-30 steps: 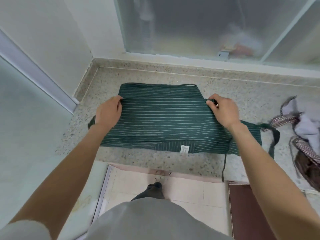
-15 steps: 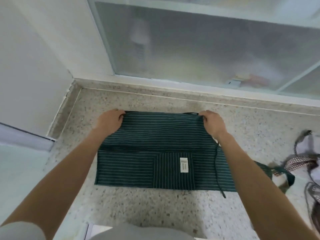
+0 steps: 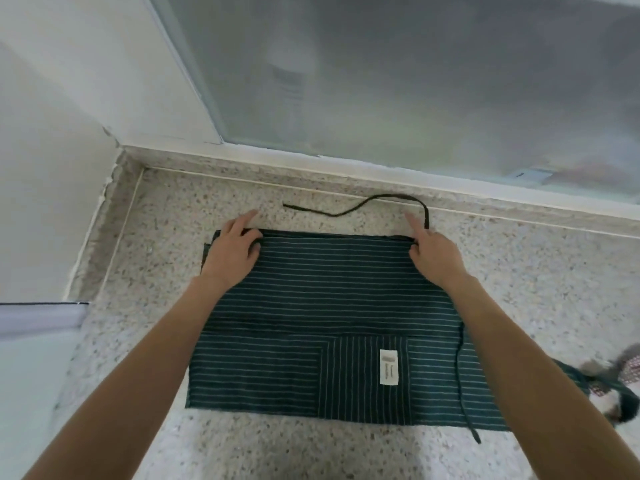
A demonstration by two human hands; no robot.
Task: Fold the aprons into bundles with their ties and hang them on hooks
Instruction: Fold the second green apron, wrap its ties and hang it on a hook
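Apron (image 3: pixel 329 306) laid flat on desk (image 3: pixel 536 278), folded into wide rectangle; long axis left to right, pocket and white label (image 3: pixel 389 371) toward near edge. Far fold edge pressed by both hands: left hand (image 3: pixel 232 252) at far left corner, right hand (image 3: pixel 434 256) at far right corner, fingers mostly straight, nothing gripped. Tie (image 3: pixel 367 206) looped loose on desk beyond far edge, just beside right hand, so judged nearer to that hand for gathering. Second tie (image 3: pixel 462 386) trailed down near right side. Other cloth (image 3: pixel 620 382) seen at right edge.
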